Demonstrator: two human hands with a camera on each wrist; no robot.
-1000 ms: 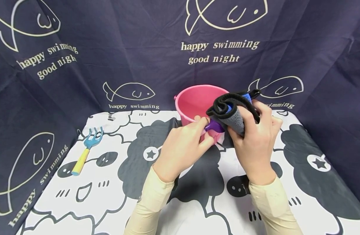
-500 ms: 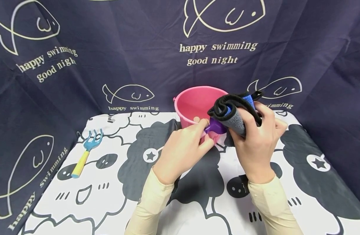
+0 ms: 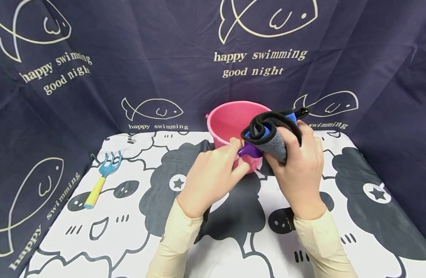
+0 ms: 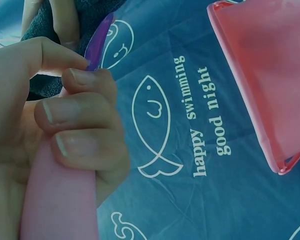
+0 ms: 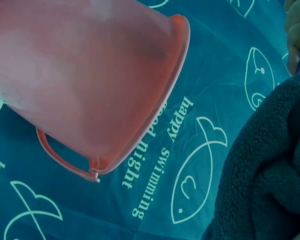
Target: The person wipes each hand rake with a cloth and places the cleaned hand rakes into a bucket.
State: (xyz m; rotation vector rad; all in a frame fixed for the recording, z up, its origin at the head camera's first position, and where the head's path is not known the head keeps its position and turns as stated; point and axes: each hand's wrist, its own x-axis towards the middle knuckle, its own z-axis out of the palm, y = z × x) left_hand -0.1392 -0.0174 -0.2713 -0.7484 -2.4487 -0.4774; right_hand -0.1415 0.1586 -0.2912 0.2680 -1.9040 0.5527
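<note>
In my left hand [image 3: 211,173] I grip the pink handle [image 4: 65,200] of a toy shovel [image 3: 251,150], my fingers curled round it. Its purple blade shows smooth beside the handle, and the far part is covered by a cloth. That cloth [image 3: 275,144] is a bunched grey and blue towel with black edging, held in the curled fingers of my right hand [image 3: 300,170]. The towel lies against the purple blade. Just behind both hands stands a pink bucket [image 3: 221,119], upright, its front partly hidden by them.
On the left of the table lies a toy hand rake [image 3: 103,175] with blue tines and a yellow handle. A sheep-patterned cloth [image 3: 129,239] covers the table. Dark blue fish-print curtains [image 3: 185,69] hang behind and at both sides.
Over the last half second my right hand and the towel have shifted slightly left along the blade. My left hand has moved a little left too, still gripping the handle.
</note>
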